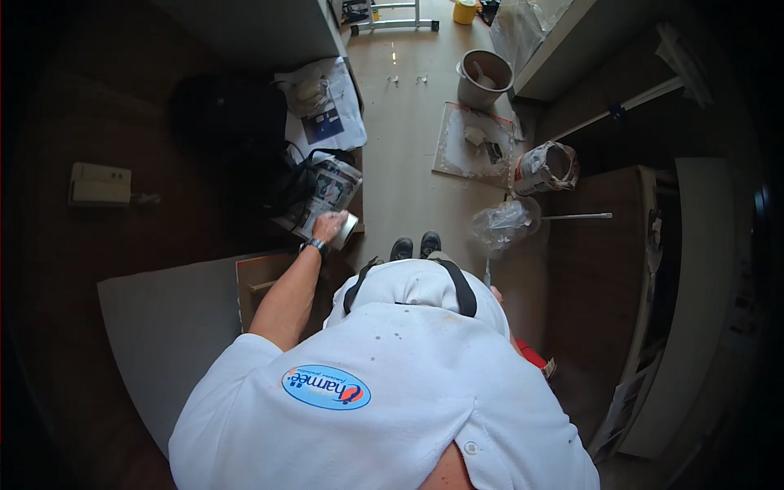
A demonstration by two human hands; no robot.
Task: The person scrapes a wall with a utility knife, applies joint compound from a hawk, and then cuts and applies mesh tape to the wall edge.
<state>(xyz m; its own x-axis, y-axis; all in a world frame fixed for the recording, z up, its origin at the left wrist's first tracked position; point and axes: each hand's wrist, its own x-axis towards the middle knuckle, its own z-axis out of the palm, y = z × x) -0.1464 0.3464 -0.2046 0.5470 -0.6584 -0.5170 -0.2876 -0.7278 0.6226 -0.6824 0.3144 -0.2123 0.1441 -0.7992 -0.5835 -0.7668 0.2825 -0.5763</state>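
My left hand [329,226], a dark watch on its wrist, is closed on a pale can-like object [349,231] with a light rim. It is just above the edge of a surface covered with printed newspaper [336,184]. My fingers and the angle hide most of the object, so its exact kind is unclear. Low by my right hip, only a small part of my right hand [496,293] shows past my white shirt. A thin pale strip [487,269] rises beside it; whether my fingers hold it I cannot see.
A black bag [286,184] lies by the newspaper. On the right are a bucket [484,80], a smeared board [452,147], a messy tub [536,169], crumpled clear plastic [506,222] and a stick [580,216]. A ladder foot [396,26] stands ahead; a red object [532,356] is lower right.
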